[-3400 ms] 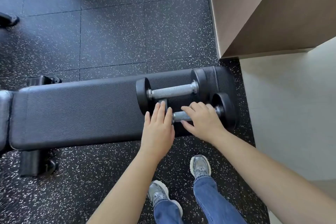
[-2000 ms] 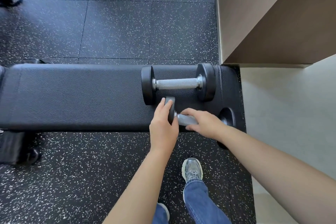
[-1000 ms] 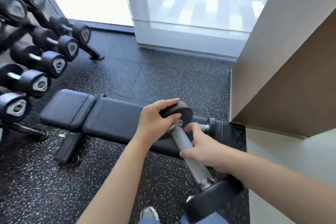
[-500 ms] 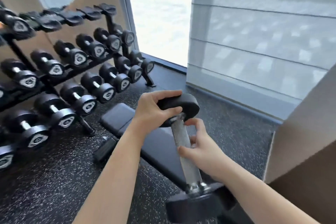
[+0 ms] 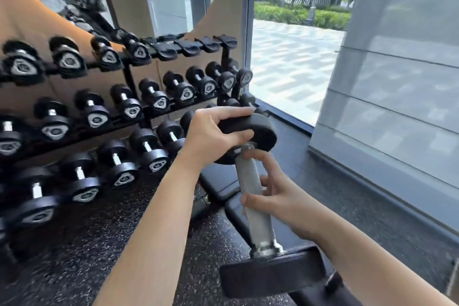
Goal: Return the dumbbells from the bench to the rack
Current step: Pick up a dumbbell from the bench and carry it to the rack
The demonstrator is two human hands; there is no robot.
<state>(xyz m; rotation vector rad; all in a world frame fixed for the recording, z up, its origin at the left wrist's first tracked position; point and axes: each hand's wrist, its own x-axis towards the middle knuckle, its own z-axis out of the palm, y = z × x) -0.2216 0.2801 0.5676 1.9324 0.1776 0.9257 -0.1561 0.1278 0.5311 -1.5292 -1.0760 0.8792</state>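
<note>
Room: speckled black rubber floor (image 5: 82,251) runs from the rack on the left to a tall window (image 5: 293,57) on the right, with paving and hedges outside.
Rack: three-tier dumbbell rack (image 5: 129,74) stands against the tan wall on the left, its rows filled with black round-headed dumbbells, all somewhat blurred; several bare cradles (image 5: 188,46) sit at the right end of the top tier.
Open room: a strip of bare floor lies between the rack's lowest row and the forearms; on the right a dark sill and a grey panel (image 5: 397,107) close the space off.
Bench: black padded bench (image 5: 223,189) lies low behind the hands, partly hidden by them, with its near end running under the held weight.
Dumbbell: dumbbell (image 5: 250,191) is off the bench and in the air, tilted nearly upright, one black head at the top and the other at the bottom near the lower edge of the view.
Left hand: left hand (image 5: 208,136) is clamped over the top head, fingers across its upper face and thumb curled beneath the rim.
Right hand: right hand (image 5: 275,196) is wrapped around the knurled metal handle at mid-length, fingers curled round it from behind.
Position: top head hangs just in front of the rack's right end, apart from it.
</note>
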